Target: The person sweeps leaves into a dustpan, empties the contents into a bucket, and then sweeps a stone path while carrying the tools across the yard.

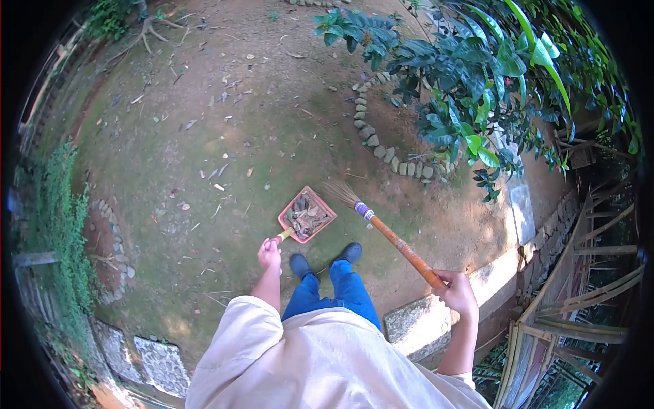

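My left hand point(270, 253) is closed round the handle of a red dustpan point(329, 221), which has a yellowish section near the pan. Dry leaves point(305, 213) and other debris lie in the pan, in front of my shoes. In my right hand point(456, 292) is the end of a long orange-brown broom point(400, 244), fingers wrapped round it. The broom slants forward and left from that hand. Its thin bristles point(340, 193), bound with a purple and white band, are just right of the dustpan, apart from it.
Fallen leaves point(218, 170) lie scattered over the mossy ground. A curved row of stones point(368, 131) edges a bed under a leafy bush point(470, 82). Another stone ring point(121, 258) is at left. Stone slabs point(419, 320) and a bamboo structure point(579, 300) stand at right.
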### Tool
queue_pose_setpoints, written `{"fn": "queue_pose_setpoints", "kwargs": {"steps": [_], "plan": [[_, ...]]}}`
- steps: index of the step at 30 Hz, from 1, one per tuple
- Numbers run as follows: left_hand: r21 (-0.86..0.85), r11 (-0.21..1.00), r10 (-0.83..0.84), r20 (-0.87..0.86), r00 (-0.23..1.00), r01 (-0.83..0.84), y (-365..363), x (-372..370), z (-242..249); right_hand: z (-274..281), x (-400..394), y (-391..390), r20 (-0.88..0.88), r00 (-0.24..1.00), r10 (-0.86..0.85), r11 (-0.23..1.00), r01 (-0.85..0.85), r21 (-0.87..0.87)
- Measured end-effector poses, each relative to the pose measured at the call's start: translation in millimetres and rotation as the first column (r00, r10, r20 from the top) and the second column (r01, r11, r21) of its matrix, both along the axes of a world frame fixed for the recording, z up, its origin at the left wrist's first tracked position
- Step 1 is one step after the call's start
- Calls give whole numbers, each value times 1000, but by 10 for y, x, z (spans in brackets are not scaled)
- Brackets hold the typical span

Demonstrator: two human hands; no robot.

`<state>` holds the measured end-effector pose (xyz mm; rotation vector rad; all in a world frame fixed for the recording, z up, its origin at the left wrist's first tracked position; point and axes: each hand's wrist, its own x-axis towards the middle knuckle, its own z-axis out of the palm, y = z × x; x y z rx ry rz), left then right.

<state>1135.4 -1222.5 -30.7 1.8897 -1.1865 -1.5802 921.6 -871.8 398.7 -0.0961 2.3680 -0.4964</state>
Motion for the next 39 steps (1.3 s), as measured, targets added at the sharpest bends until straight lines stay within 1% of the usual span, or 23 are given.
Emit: {"fn": "queue_pose_setpoints", "kwargs": {"steps": [1,4,5,7,11,12,14,18,22,23,26,28,29,32,33,35,39], "plan": [[8,999,37,-14,999,-37,-2,83,43,-82,-37,16,-56,997,62,997,-65,-48],[5,987,162,-74,984,-162,6,255,87,-172,-203,-155,-78,987,141,986,-147,-77],[2,979,204,-94,974,-205,35,341,63,-190,-235,-243,-58,988,141,986,-145,-79],[2,967,253,-66,965,-253,70,480,181,-207,-329,-462,-21,989,145,987,-146,-74],[26,933,359,19,933,-359,114,686,559,-426,-572,-781,-37,969,244,962,-247,-121],[9,915,402,-8,915,-402,146,763,507,-454,-627,-868,-30,964,264,956,-266,-128],[-22,875,481,-66,874,-483,210,948,251,-549,-739,-991,-30,951,307,942,-308,-133],[-68,834,546,-28,837,-547,400,1131,265,-719,-1017,-1198,-48,918,394,911,-397,-109],[-107,780,620,-7,785,-617,653,1032,330,-937,-1398,-1189,-75,888,454,879,-460,-126],[-114,763,640,-6,768,-637,724,997,352,-977,-1505,-1151,-88,880,467,874,-474,-102],[-102,732,680,39,732,-674,920,890,391,-999,-1744,-1123,-103,866,489,867,-496,-47],[-96,718,694,12,720,-690,1009,855,303,-1004,-1885,-1126,-84,867,491,869,-495,-33],[-89,710,702,3,712,-699,1112,857,262,-1055,-1946,-1096,-94,860,501,860,-507,-54],[-86,621,779,-35,626,-779,1360,815,233,-1130,-2074,-1001,-116,838,534,834,-544,-88],[-54,626,777,-42,628,-778,1433,853,166,-1134,-2082,-988,-118,834,539,831,-549,-89],[9,636,771,-62,634,-772,1669,1029,-128,-1132,-2077,-978,-112,827,551,822,-561,-101],[31,620,784,-12,620,-784,2024,1008,-5,-1208,-2057,-1073,-100,789,606,777,-614,-141]]}}
